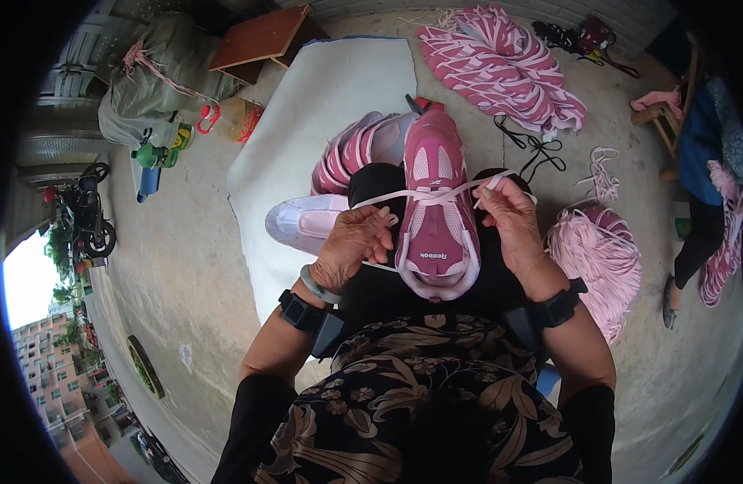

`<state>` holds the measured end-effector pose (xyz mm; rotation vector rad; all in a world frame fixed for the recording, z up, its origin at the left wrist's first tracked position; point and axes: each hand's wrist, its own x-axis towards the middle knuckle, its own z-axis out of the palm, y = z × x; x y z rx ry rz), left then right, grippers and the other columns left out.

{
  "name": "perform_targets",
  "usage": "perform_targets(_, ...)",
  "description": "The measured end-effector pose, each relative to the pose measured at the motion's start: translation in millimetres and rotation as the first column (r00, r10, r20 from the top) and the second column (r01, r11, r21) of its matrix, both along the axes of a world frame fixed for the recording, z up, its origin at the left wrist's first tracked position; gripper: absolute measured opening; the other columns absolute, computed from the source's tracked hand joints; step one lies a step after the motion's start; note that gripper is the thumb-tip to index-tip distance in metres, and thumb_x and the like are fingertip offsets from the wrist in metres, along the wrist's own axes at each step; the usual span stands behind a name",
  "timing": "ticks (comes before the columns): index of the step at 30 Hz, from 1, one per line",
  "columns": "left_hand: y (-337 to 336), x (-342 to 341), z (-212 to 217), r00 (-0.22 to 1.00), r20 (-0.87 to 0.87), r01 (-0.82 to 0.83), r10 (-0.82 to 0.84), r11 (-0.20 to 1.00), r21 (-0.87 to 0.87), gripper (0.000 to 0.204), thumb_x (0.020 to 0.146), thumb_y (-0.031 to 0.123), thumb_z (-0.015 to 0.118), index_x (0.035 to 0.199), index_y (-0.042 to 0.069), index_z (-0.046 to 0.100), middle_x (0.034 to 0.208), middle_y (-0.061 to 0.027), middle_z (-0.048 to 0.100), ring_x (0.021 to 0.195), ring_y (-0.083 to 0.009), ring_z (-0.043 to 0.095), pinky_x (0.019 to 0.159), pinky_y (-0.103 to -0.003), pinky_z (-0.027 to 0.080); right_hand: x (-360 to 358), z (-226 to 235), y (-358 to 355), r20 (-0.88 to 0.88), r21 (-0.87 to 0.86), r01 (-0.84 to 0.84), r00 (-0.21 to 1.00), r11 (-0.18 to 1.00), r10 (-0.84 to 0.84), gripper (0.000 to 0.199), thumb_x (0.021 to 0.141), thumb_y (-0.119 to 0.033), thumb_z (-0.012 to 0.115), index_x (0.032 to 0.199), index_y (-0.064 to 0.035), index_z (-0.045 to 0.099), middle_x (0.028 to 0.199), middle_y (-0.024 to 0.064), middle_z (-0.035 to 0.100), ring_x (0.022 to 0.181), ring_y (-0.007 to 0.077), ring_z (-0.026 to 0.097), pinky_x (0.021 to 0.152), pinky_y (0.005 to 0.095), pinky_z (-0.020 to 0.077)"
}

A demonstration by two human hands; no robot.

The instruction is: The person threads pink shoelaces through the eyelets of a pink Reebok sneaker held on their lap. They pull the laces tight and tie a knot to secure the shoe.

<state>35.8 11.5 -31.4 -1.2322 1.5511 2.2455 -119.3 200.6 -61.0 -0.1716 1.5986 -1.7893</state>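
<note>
On my lap lies a pink and maroon shoe upper [430,218], its toe pointing away from me and its padded collar nearest my body. A pale pink shoelace [436,194] crosses over its middle and runs out to both sides. My left hand [360,240] pinches one end of the lace left of the upper. Right of it, my right hand [508,214] grips the other end between thumb and fingers. Beside my left hand sits a white-lined shoe upper [299,222], and behind it are several nested maroon uppers [351,153].
A white sheet [323,81] covers floor at left. Piled pink uppers [500,68] lie at the far right. A bundle of pale laces [593,262] is by my right arm. Bottles [234,119] and a wooden stool [262,40] stand far left. Another person's leg [698,242] shows at right.
</note>
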Motion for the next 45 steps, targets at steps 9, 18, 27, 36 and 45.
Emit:
perform_targets(9, 4, 17, -8, 0.994, -0.071, -0.056, 0.081, 0.952, 0.300, 0.018, 0.089, 0.021, 0.057, 0.096, 0.005, 0.057, 0.063, -0.0031, 0.055, 0.044, -0.0074, 0.048, 0.038, -0.017, 0.035, 12, -13, -5, -0.129, -0.139, 0.037, 0.990, 0.990, -0.055, 0.004, 0.084, -0.001, 0.059, 0.083, -0.0035, 0.056, 0.070, -0.0034, 0.053, 0.062, 0.0026, 0.044, 0.060, 0.0179, 0.0392)
perform_targets(18, 1, 25, 1, 0.957, 0.057, 0.291, -0.285, 0.938, -0.189, 0.015, 0.090, 0.019, 0.055, 0.089, 0.005, 0.062, 0.073, -0.0028, 0.062, 0.062, -0.0088, 0.059, 0.055, -0.020, 0.048, 16, -31, -9, -0.265, -0.196, 0.060, 0.958, 0.979, -0.112, 0.005, 0.082, 0.001, 0.061, 0.081, -0.0021, 0.057, 0.070, -0.0047, 0.053, 0.063, 0.0017, 0.043, 0.059, 0.0170, 0.0390)
perform_targets(27, 8, 25, -6, 0.983, -0.152, -0.023, -0.101, 0.759, -0.650, 0.018, 0.089, 0.016, 0.057, 0.078, 0.003, 0.064, 0.063, 0.0024, 0.054, 0.059, -0.0074, 0.051, 0.057, -0.019, 0.040, 9, -18, -8, -0.495, -0.085, -0.033, 0.869, 0.996, -0.014, 0.009, 0.079, 0.005, 0.060, 0.077, -0.0015, 0.054, 0.065, -0.0024, 0.052, 0.059, 0.0028, 0.042, 0.056, 0.0183, 0.0386)
perform_targets(36, 4, 17, -4, 0.938, -0.189, -0.269, 0.291, 0.954, 0.134, 0.014, 0.088, 0.017, 0.057, 0.085, 0.004, 0.060, 0.066, -0.0034, 0.061, 0.050, -0.0102, 0.058, 0.042, -0.019, 0.044, 14, -28, -8, -0.349, -0.076, 0.043, 0.935, 0.996, -0.067, 0.010, 0.078, 0.005, 0.060, 0.076, -0.0019, 0.053, 0.064, -0.0040, 0.051, 0.059, 0.0022, 0.042, 0.055, 0.0182, 0.0387)
perform_targets(45, 11, -3, -10, 0.926, -0.238, -0.224, 0.293, 0.934, 0.277, 0.005, 0.086, 0.009, 0.057, 0.087, 0.005, 0.060, 0.070, -0.0050, 0.063, 0.051, -0.0111, 0.060, 0.045, -0.020, 0.047, 2, -24, -13, -0.389, -0.034, -0.153, 0.912, 0.988, 0.128, 0.011, 0.077, 0.005, 0.061, 0.078, -0.0028, 0.054, 0.066, -0.0043, 0.048, 0.060, 0.0025, 0.042, 0.055, 0.0182, 0.0384)
